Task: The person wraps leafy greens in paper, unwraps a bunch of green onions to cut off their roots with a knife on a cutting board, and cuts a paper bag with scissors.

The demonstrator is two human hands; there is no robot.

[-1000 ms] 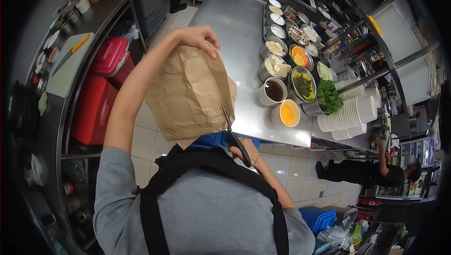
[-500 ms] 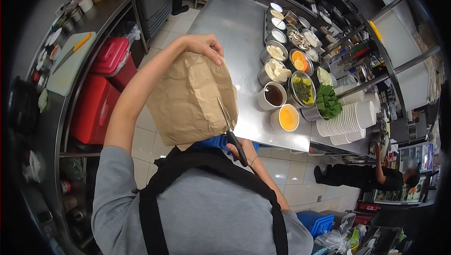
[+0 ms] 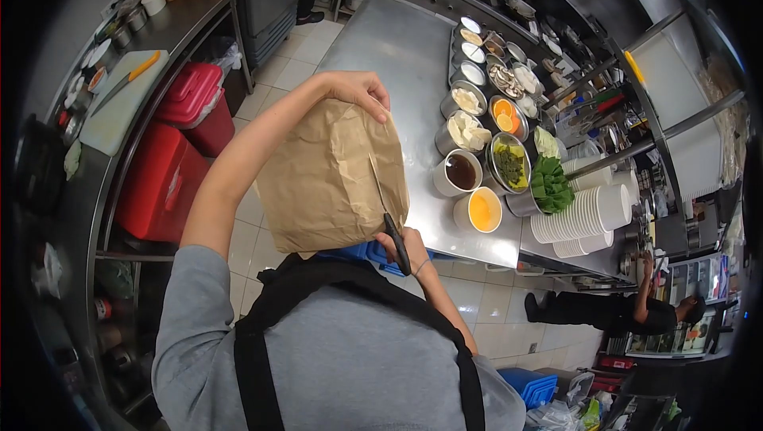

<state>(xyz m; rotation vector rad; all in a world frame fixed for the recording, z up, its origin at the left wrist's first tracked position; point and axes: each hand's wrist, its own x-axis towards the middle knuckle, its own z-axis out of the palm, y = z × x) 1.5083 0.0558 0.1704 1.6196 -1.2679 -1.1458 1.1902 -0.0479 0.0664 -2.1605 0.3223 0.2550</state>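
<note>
A crumpled brown paper bag (image 3: 318, 181) hangs in front of my chest, beside the steel table. My left hand (image 3: 358, 92) is closed on its top edge, thumb on the near side and fingers mostly behind the paper. In my right hand (image 3: 412, 250) is a pair of black-handled scissors (image 3: 395, 240), gripped by the handles. A narrow blade points upward and lies along the bag's right part. The other blade is hidden, and I cannot tell how far the paper is cut.
Right of the bag, the steel table (image 3: 381, 42) carries a tub of dark liquid (image 3: 460, 172), a tub of orange-yellow liquid (image 3: 484, 210), leafy greens (image 3: 550, 185) and stacked white cups (image 3: 584, 215). A knife (image 3: 119, 85) lies on a cutting board at left. Another person (image 3: 604, 311) stands far right.
The scissors have moved slightly up along the bag, and the bag sits a little further right in view. My left hand keeps its hold on the top edge.
</note>
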